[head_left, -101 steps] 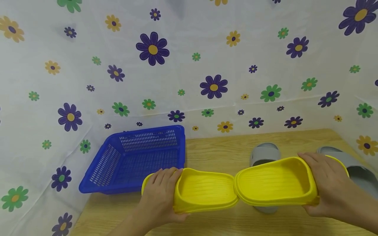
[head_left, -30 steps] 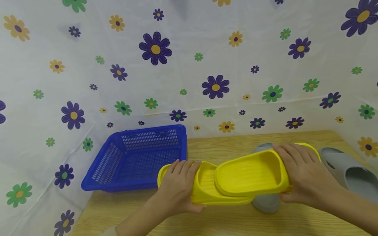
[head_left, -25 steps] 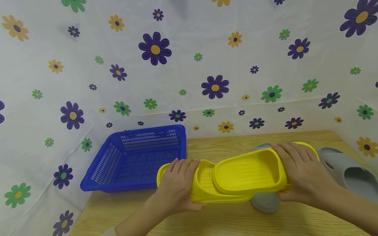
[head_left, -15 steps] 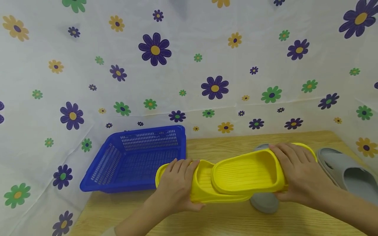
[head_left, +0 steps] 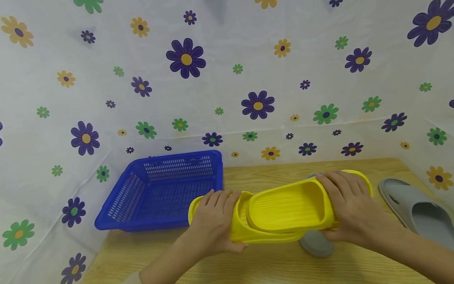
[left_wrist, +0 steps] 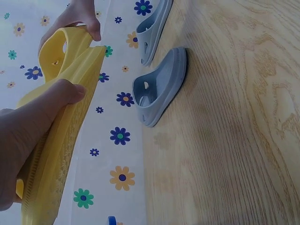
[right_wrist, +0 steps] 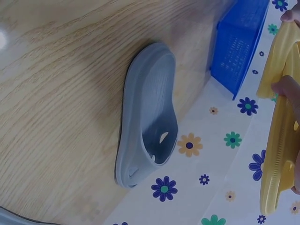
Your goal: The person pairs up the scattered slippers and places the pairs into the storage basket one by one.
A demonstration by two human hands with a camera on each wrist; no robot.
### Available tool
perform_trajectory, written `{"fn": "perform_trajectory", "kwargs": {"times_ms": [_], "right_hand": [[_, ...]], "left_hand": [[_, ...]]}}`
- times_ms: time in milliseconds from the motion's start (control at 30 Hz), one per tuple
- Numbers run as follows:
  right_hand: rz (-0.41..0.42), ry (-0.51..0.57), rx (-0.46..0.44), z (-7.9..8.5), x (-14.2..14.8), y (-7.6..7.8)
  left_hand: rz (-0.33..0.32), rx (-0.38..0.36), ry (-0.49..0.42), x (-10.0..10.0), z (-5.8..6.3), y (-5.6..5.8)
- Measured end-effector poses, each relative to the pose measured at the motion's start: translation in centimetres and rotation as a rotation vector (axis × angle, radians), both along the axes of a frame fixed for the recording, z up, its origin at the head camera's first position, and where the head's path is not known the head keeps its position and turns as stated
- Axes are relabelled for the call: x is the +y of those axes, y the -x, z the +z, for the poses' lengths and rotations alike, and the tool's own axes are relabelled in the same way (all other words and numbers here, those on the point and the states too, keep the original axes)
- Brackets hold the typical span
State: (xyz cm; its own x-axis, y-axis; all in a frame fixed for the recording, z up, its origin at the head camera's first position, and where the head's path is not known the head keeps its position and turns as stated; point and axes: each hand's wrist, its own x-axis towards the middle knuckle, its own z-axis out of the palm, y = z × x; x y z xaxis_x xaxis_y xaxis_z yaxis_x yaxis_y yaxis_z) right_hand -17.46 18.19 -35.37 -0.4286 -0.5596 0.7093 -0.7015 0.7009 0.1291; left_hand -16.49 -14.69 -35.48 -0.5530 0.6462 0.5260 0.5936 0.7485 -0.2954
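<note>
Two yellow slippers are held up above the table. In the head view my left hand (head_left: 213, 221) grips the left yellow slipper (head_left: 244, 232) across its strap, with fingers over the top. My right hand (head_left: 354, 209) holds the right yellow slipper (head_left: 287, 207) the same way. The heel of the right slipper lies over the left slipper's footbed, the far end running into its strap opening. In the left wrist view my thumb presses along the side of the yellow slipper (left_wrist: 56, 154). The toe ends are partly covered by my hands.
A blue perforated basket (head_left: 220, 173) stands at the back left of the wooden table (head_left: 262, 272). One grey slipper (head_left: 317, 243) lies beneath the yellow pair, mostly hidden. Another grey slipper (head_left: 415, 201) lies at the right. A flower-printed white sheet (head_left: 227, 90) hangs behind and at the sides.
First the slippers met heel to heel. My right hand has moved left, sliding its slipper over the other, and the overlap has grown slightly in the last half second.
</note>
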Motion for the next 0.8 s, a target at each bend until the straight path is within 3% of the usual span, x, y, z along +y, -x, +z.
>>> {"fn": "perform_trajectory", "kwargs": {"times_ms": [800], "right_hand": [[0.013, 0.029, 0.031, 0.0, -1.2, 0.1]], "left_hand": [[0.006, -0.02, -0.008, 0.9, 0.4, 0.3]]}}
